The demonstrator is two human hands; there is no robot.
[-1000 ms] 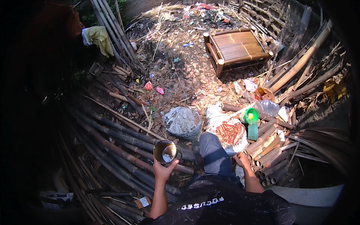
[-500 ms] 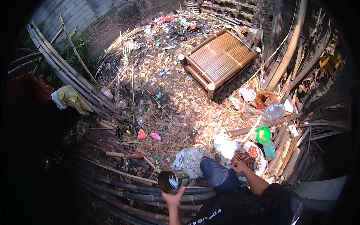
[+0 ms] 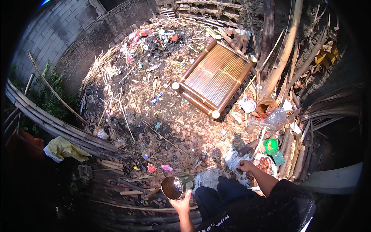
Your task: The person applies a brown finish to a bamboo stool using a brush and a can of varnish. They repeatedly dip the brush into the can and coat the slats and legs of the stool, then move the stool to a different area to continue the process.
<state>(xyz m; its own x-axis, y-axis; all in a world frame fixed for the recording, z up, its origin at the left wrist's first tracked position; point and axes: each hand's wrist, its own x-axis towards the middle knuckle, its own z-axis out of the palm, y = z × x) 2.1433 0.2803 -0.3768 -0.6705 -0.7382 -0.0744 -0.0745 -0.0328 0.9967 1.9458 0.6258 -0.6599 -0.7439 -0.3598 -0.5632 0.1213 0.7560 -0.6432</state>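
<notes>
My left hand point(image 3: 182, 204) is wrapped round the side of a metal can point(image 3: 178, 186). The can is tipped, its mouth facing left, and a pale reflection shows on its inner wall. Out in front of my right knee, my right hand point(image 3: 245, 166) is closed; whatever its fingers pinch is too small and dark to name. Close beside that hand lie crumpled white plastic point(image 3: 232, 159) and an open sack point(image 3: 266, 164) with reddish-brown stuff in it. A low bamboo bench point(image 3: 216, 75) with a slatted, glossy top stands farther off, touched by neither hand.
Bamboo poles point(image 3: 50, 125) curve along the left, and more lie under my left arm. At right are a green-lidded container point(image 3: 271, 147), a clear plastic bottle point(image 3: 276, 116) and an orange-brown container point(image 3: 266, 106). Dry leaves and litter cover the ground before a block wall point(image 3: 58, 42).
The view has shifted, so the bench and litter sit farther left. My right hand has moved forward, away from my knee, toward the white plastic. My left hand still holds the can.
</notes>
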